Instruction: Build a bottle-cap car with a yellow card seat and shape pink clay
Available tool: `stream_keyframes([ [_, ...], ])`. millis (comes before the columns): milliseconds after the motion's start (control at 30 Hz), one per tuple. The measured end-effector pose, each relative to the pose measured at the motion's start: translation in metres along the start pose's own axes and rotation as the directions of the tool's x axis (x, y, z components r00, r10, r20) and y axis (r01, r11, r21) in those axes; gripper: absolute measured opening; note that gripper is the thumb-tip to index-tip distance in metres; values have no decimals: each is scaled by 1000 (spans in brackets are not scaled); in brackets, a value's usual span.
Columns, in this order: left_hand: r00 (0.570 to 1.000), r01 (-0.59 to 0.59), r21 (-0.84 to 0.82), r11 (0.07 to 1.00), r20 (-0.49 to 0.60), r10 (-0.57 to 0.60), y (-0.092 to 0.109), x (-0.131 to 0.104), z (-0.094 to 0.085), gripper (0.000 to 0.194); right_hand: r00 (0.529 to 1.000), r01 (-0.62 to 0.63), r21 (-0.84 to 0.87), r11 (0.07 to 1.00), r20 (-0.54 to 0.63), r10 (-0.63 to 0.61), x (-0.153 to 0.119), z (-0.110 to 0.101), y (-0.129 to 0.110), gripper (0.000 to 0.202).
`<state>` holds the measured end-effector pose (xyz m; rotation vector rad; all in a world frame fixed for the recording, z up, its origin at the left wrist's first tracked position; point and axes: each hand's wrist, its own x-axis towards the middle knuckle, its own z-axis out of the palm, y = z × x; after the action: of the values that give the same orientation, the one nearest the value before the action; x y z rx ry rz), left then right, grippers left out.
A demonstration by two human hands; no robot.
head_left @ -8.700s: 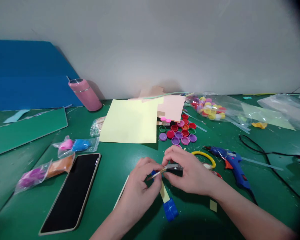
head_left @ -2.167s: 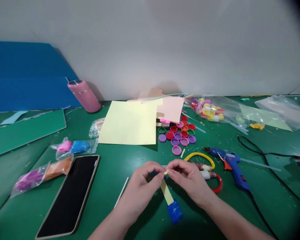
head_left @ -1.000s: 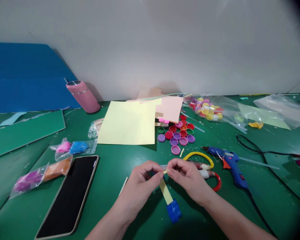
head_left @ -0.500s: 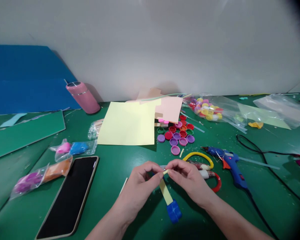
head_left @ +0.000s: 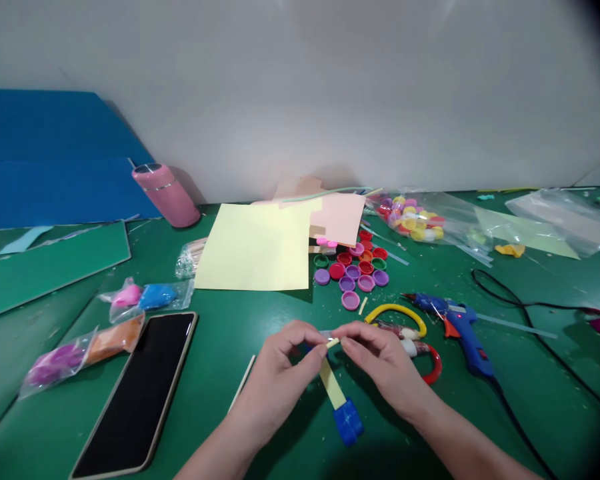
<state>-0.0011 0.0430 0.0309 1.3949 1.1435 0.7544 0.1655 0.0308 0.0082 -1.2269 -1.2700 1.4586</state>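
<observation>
Held up at the front middle is a small pale yellow paper roll (head_left: 333,343), pinched between the thumb and fingers of my left hand (head_left: 293,357). My right hand (head_left: 375,357) is closed at the roll's other end, fingertips on it. Below them on the table lies a pale yellow strip (head_left: 333,385), its near end meeting a blue blocky piece (head_left: 349,421). The strip's far end is hidden by my fingers. A thin white stick (head_left: 243,383) rests beside my left wrist. Behind my right hand are scissors with yellow and red handles (head_left: 425,327), partly covered.
A blue glue gun (head_left: 463,327) with its cord lies right. Colourful bottle caps (head_left: 353,273) and a pale yellow sheet (head_left: 257,247) are behind my hands. A phone (head_left: 140,393), bagged clay (head_left: 85,353) and a tilted pink bottle (head_left: 166,195) are left.
My right thumb has shifted slightly away from the paper roll, so more of the roll shows. My left hand has barely moved, and the things on the table stay put.
</observation>
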Motion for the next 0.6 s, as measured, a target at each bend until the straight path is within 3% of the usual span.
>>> stream_keyframes([
  [233,994,-103,73,992,-31,105,0,0,1,11,999,8,7,1000,-38,-8,0,9,2,16],
  [433,994,-106,62,993,-33,108,-2,1,1,11,997,61,-62,996,-45,-64,2,12,0,16],
  [600,995,-94,78,993,-29,97,-1,1,1,11,1000,20,34,999,-20,-19,0,11,0,15],
])
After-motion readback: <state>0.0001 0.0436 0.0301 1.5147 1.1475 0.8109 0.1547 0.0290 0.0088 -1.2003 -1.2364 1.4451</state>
